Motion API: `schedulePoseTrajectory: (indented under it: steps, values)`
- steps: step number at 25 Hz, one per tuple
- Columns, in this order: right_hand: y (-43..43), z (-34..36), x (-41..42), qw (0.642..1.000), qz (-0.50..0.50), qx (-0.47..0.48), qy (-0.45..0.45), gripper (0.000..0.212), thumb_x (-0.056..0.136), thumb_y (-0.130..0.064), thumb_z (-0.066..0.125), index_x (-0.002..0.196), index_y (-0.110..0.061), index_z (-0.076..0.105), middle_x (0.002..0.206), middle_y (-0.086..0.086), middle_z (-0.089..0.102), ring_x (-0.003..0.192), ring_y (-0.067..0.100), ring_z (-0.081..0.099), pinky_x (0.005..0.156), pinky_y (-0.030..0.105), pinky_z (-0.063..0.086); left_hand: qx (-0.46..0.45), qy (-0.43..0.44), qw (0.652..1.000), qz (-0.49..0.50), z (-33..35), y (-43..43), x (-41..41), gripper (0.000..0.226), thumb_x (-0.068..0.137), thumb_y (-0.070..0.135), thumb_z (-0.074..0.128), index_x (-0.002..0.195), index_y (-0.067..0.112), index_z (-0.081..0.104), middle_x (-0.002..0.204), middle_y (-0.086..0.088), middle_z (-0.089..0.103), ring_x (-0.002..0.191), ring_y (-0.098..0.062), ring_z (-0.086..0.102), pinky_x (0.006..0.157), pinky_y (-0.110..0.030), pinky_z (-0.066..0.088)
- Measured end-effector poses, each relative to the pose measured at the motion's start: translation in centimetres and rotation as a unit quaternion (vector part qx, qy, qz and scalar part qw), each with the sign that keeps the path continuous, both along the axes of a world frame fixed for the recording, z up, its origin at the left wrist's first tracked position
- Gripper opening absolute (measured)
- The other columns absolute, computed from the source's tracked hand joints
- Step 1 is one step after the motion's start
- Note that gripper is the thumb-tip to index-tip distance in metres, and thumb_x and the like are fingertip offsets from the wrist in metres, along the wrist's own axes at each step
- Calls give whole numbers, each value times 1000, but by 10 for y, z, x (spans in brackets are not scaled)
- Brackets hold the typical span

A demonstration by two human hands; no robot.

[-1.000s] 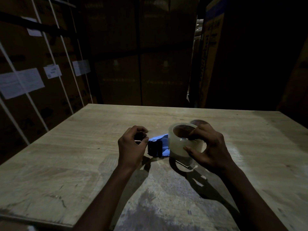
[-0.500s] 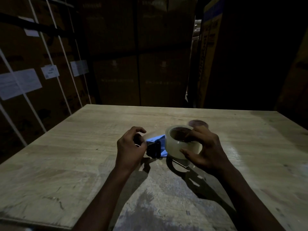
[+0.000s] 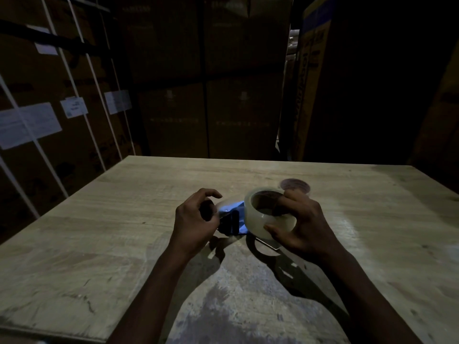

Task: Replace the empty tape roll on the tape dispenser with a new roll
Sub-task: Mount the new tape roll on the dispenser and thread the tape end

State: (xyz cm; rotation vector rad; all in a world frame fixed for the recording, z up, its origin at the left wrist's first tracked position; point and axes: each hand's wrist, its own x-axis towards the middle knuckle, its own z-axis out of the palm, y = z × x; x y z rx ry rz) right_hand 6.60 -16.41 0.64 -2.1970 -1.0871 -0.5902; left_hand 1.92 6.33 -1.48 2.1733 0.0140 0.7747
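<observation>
- Dim storeroom, lit mainly over a wide wooden table point(image 3: 124, 232) of pale, grainy boards.
- Darker grey, scuffed patch on the tabletop near the bottom edge, between the two forearms; hard shadows of hands and roll thrown across it.
- Stacked cardboard boxes point(image 3: 206, 95) behind the table, reaching beyond the top of view, almost lost in shadow.
- More boxes on the left, bound with white straps point(image 3: 74, 78) running diagonally, and bearing white paper labels point(image 3: 27, 124); print too small to read.
- Tall carton with a blue edge point(image 3: 313, 78) at right rear; beyond it only blackness.
- New tape roll point(image 3: 267, 218), clear and thick, near mid-table, seated on the tape dispenser point(image 3: 232, 223), whose black front part and blue body show just left of the roll; a flat metal edge peeks out beneath.
- Right hand point(image 3: 303, 224) grasping the roll: fingers hooked into the core from above, thumb pressed on the outer face.
- Left hand point(image 3: 196, 219) curled beside the dispenser's black front, thumb and fingers pinched together at a faint clear strip of tape; too dark to say for certain whether the strip is actually gripped.
- Small round brownish thing point(image 3: 295, 186) lying on the table just beyond the right hand, partly hidden; identity unclear.
</observation>
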Motion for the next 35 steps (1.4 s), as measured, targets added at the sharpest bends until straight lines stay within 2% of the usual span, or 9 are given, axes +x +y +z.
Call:
schedulePoseTrajectory:
  steps: [3, 10, 14, 18, 20, 23, 27, 31, 35]
  values:
    - [1, 1, -1, 1000, -1, 0, 1, 38, 71, -38, 63, 100, -13, 67, 93, -4, 58, 85, 12, 51, 67, 35, 51, -12, 16, 999, -25, 1, -2, -3, 45, 75, -2, 68, 109, 26, 58, 79, 3, 63, 77, -5, 63, 64, -11, 52]
    - [2, -3, 1, 1000, -2, -25, 13, 38, 69, -39, 62, 100, -17, 68, 94, -10, 57, 86, 5, 46, 68, 22, 43, -42, 80, 995, -43, 2, -4, -7, 50, 74, -5, 64, 110, 29, 57, 78, 0, 61, 64, -8, 62, 52, -17, 53]
    - [5, -6, 2, 996, -5, -78, 37, 25, 66, -39, 63, 83, -21, 65, 84, -7, 61, 81, 21, 55, 65, 41, 49, -11, 126, 991, -45, -3, -1, -5, 46, 72, 1, 68, 104, 32, 56, 65, -5, 60, 51, -4, 52, 48, -19, 43]
    - [5, -3, 0, 995, 11, -84, 58, 17, 64, -26, 71, 74, -33, 58, 70, -26, 43, 74, 16, 51, 59, 34, 46, -6, 164, 986, -21, -5, 2, -4, 58, 70, -4, 62, 111, 34, 48, 70, -8, 63, 61, -14, 61, 54, -27, 48]
    - [4, -7, 4, 993, 5, -100, 68, 18, 65, -31, 70, 82, -27, 64, 75, -23, 44, 78, 14, 49, 61, 31, 45, -10, 167, 986, -14, -5, 2, -4, 61, 69, -6, 61, 113, 33, 45, 71, -7, 63, 64, -17, 62, 56, -31, 51]
    - [3, -11, 7, 986, -21, -138, 95, 36, 65, -44, 63, 97, -27, 63, 87, -7, 48, 86, 15, 48, 66, 35, 48, -16, 166, 986, -11, -5, 3, -5, 57, 69, -6, 59, 111, 31, 48, 68, -7, 63, 59, -14, 60, 51, -24, 47]
    - [4, -3, 8, 986, -56, -89, 130, 35, 68, -57, 58, 89, -30, 53, 93, -3, 53, 84, 13, 52, 68, 34, 48, -15, 170, 985, -12, -4, 3, -6, 52, 69, -4, 58, 107, 31, 50, 70, -9, 64, 59, -16, 60, 52, -28, 46]
    - [16, 10, 31, 971, -152, -161, 93, 46, 75, -56, 62, 111, -32, 47, 109, -1, 53, 100, 20, 54, 77, 38, 49, -11, 162, 987, -3, -4, 3, -5, 44, 70, -2, 59, 102, 28, 53, 69, -8, 65, 61, -17, 61, 53, -28, 45]
    - [33, 9, 61, 954, -125, -237, 136, 56, 76, -43, 70, 127, -34, 48, 127, 5, 52, 111, 26, 52, 82, 36, 45, -31, 161, 986, 8, -5, 5, -3, 37, 72, 1, 60, 98, 26, 54, 70, -6, 66, 60, -16, 61, 49, -26, 44]
